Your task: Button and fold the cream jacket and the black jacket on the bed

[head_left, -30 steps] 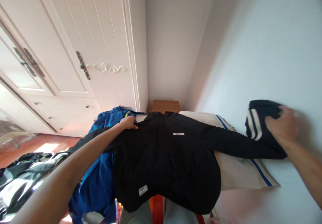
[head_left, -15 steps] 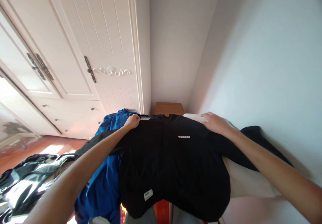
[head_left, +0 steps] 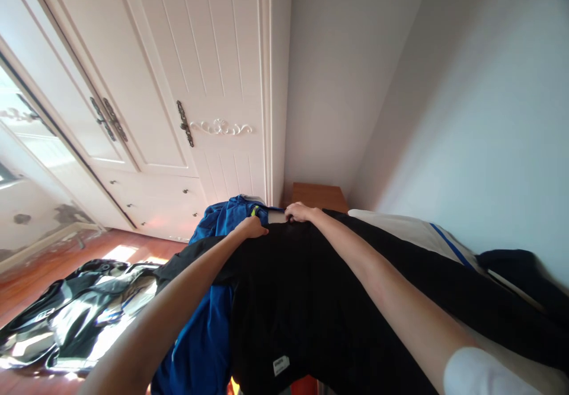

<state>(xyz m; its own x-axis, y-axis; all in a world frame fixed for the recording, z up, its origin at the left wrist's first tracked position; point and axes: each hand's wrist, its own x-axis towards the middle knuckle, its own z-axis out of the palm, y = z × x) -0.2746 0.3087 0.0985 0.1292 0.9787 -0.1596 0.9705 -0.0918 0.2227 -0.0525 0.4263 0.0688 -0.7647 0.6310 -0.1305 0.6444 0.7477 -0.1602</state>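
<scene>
A black jacket (head_left: 275, 300) with a white label near its hem lies spread in front of me, its sleeves reaching out to both sides. My left hand (head_left: 252, 228) is closed on its left shoulder, thumb pointing inward. At the collar, my right hand (head_left: 301, 212) grips the black cloth with bent fingers. Blue clothing (head_left: 200, 336) shows beneath and left of the jacket. A pale cloth with a blue stripe (head_left: 400, 229) lies under its right side. My right forearm covers part of the chest.
A white wardrobe (head_left: 222, 57) stands ahead on the left, beside a bare wall (head_left: 480, 116) on the right. A small wooden piece of furniture (head_left: 320, 196) sits in the corner. An open suitcase or bag with clothes (head_left: 84, 312) lies on the reddish floor (head_left: 115, 238).
My right hand has left the right shoulder and moved inward to the collar. The jacket's right side has shifted and its chest lettering is out of sight. The view has turned slightly left.
</scene>
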